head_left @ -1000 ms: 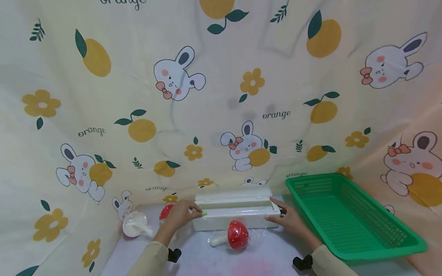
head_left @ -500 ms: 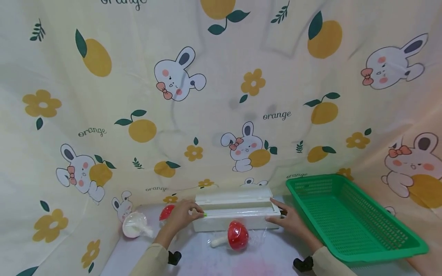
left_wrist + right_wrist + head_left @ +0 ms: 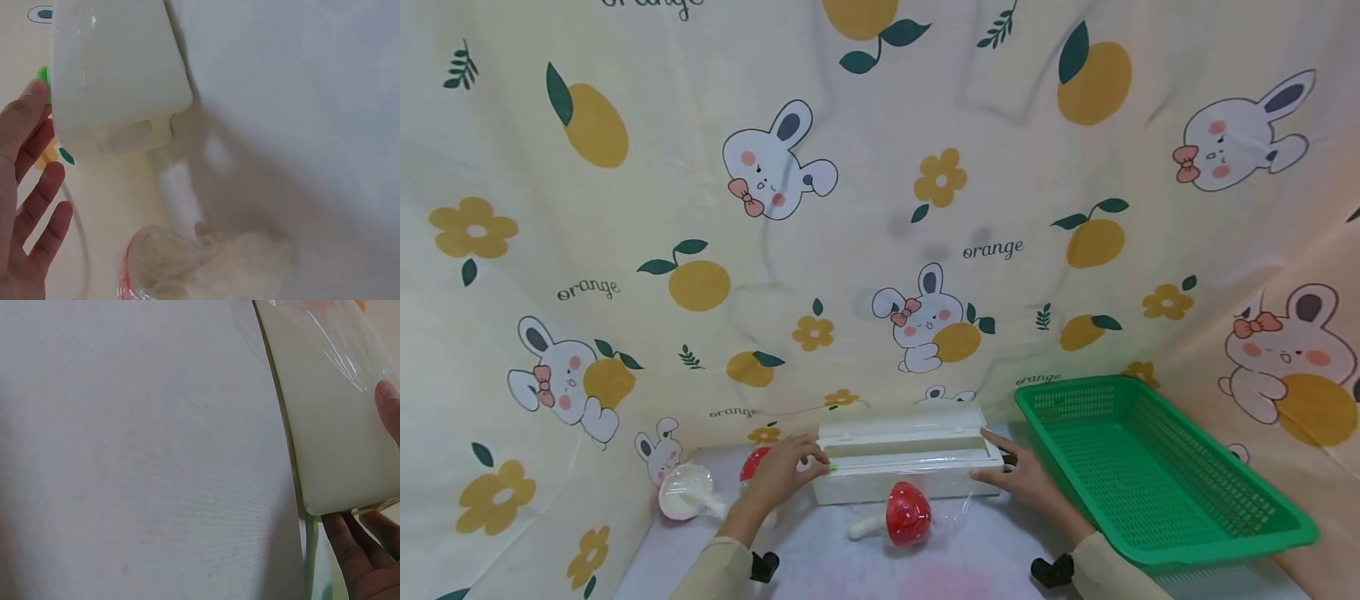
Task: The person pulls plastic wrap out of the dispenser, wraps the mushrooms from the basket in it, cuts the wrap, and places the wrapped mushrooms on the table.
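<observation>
A white plastic-wrap dispenser (image 3: 887,487) stands in mid-view with its lid (image 3: 902,421) raised. Clear film hangs over its front. At its left end my left hand (image 3: 778,477) pinches the small green slide cutter (image 3: 44,75) between thumb and index finger, the other fingers spread apart. My right hand (image 3: 1028,479) grips the dispenser's right end; in the right wrist view the thumb (image 3: 389,403) presses the front and other fingers (image 3: 349,550) lie at the end. Before the dispenser lies a red-capped toy mushroom (image 3: 908,514), with film around it.
Left of the dispenser lies a film-wrapped toy mushroom (image 3: 685,492) with its pale underside showing. Another red-capped mushroom (image 3: 752,462) is partly hidden behind my left hand. A green plastic basket (image 3: 1150,554) stands at the right. Patterned cloth (image 3: 865,208) hangs behind the table.
The head view has shifted slightly, so everything sits a little further left. Both hands keep their places on the dispenser, and the slide cutter stays at the left end.
</observation>
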A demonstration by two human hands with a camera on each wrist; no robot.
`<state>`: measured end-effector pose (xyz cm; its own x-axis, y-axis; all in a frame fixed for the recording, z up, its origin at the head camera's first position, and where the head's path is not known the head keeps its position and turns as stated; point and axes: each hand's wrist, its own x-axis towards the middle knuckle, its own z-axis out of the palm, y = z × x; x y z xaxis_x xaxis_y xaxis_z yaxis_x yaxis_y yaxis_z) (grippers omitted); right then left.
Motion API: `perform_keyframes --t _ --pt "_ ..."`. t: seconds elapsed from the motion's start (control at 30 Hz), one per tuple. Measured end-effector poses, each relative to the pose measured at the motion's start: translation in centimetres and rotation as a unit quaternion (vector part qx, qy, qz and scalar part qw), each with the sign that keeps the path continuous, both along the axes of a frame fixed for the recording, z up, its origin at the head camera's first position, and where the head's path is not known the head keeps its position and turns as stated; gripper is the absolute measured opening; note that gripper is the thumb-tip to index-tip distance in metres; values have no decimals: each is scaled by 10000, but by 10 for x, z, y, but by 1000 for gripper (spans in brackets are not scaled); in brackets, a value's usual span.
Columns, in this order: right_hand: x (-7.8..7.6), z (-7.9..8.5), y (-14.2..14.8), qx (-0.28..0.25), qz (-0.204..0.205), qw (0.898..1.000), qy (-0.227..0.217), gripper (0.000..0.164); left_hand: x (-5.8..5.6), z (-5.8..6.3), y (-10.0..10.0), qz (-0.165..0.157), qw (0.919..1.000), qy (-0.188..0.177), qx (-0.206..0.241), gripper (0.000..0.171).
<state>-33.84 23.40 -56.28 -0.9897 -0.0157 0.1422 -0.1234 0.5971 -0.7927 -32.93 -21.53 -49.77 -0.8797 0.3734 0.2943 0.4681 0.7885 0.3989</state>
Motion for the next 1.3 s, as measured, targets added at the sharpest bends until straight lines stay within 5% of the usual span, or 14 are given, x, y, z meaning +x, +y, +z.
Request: perform_keyframes --t 0.57,0.9,1.3 --pt "0 3 -11 -30 158 9998 -70 99 4 -8 -21 -277 9994 200 -29 12" --pt "0 -1 2 1 6 10000 -89 100 1 -22 -47 656 9972 41 -360 10" --pt "1 5 -1 113 120 9998 -116 101 13 -18 -22 728 9963 340 305 10"
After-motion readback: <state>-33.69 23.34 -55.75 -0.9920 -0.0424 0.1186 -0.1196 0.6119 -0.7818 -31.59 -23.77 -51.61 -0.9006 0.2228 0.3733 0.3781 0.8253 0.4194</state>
